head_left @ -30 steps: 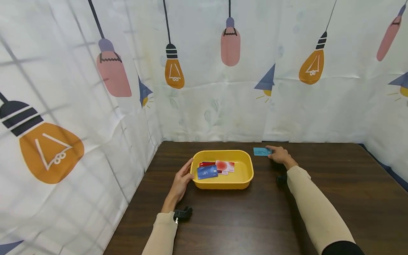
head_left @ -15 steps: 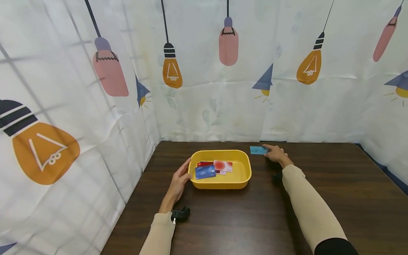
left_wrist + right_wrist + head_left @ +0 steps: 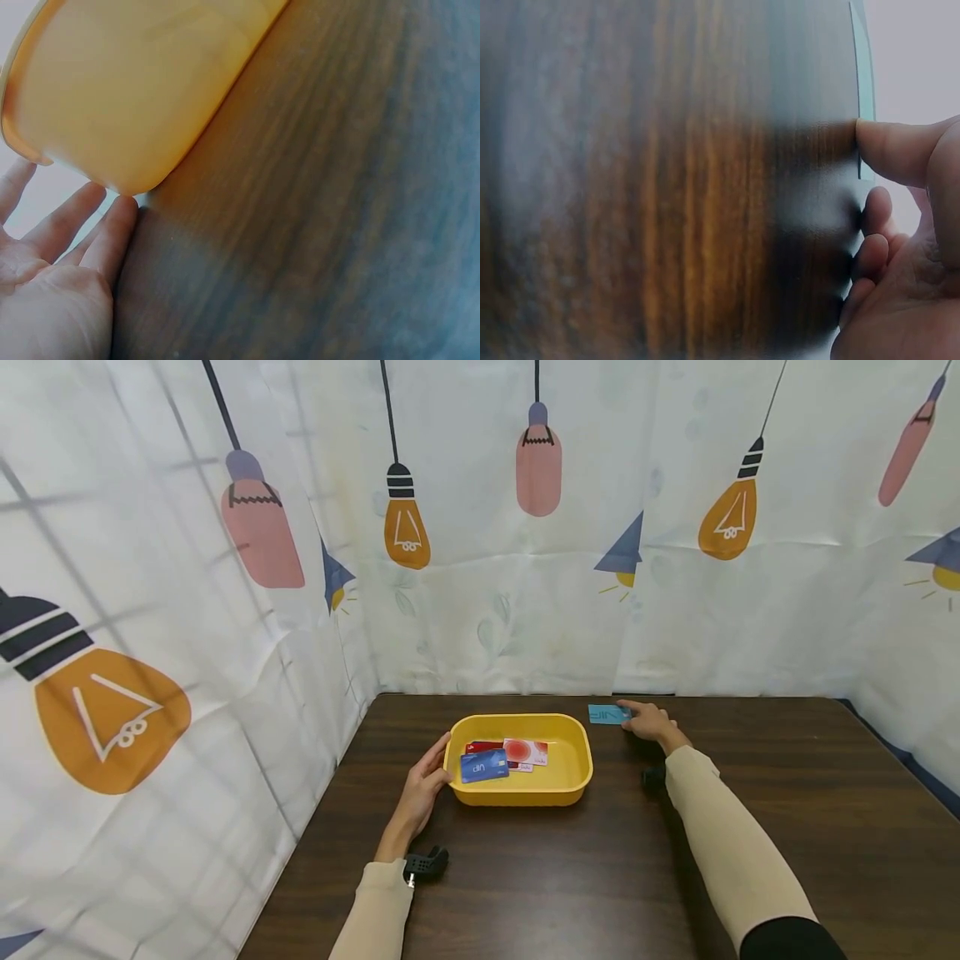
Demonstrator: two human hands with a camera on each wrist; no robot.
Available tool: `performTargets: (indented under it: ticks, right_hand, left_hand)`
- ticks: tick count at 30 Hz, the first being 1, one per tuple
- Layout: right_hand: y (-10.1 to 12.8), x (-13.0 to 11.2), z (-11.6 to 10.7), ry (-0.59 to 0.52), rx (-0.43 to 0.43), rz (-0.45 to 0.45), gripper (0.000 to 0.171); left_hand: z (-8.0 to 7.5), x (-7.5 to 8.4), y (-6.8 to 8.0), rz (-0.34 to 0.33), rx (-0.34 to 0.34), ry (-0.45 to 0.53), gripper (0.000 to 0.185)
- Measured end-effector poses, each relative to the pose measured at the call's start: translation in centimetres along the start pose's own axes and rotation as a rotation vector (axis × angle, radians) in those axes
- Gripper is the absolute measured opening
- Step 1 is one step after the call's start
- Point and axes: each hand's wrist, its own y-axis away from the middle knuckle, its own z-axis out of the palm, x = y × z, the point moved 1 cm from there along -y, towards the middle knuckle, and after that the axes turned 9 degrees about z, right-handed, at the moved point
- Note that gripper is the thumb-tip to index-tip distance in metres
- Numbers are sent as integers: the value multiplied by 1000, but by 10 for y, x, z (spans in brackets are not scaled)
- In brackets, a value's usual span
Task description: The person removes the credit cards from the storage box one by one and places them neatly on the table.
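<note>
A yellow plastic tray (image 3: 562, 777) stands on the dark wooden table. Inside it, overlapping, lie a blue card (image 3: 484, 767), a pale card with a red disc (image 3: 527, 752), a red card (image 3: 480, 747) and part of another pale one. My left hand (image 3: 422, 789) rests at the tray's left end, its fingers extended along the outside; the left wrist view shows fingertips touching the wall. Right of the tray, near the table's far edge, a light-blue card (image 3: 604, 714) lies flat or nearly so. My right hand (image 3: 651, 724) pinches its right end between thumb (image 3: 896, 150) and index finger.
The brown tabletop (image 3: 570, 885) runs back to a white curtain (image 3: 465, 627) printed with lamps. More curtain hangs along the left side. A black band (image 3: 426, 865) sits on my left wrist, and another dark device (image 3: 654, 779) is by the right wrist.
The head view has shifted slightly. Both hands, the tray and the light-blue card stay almost where they were, with the glare on that card's lettering varying.
</note>
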Motion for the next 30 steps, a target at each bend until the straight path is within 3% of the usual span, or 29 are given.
performTargets:
  ticks: [21,30]
  right_hand:
    - [9,1,-2,-5,-11,-1,62]
    - [7,10,2,-210,-21,-83,67]
  left_hand:
    - [2,0,0,-7,-3,-5,70]
    - [0,-1,-1,24,-10,-18,70]
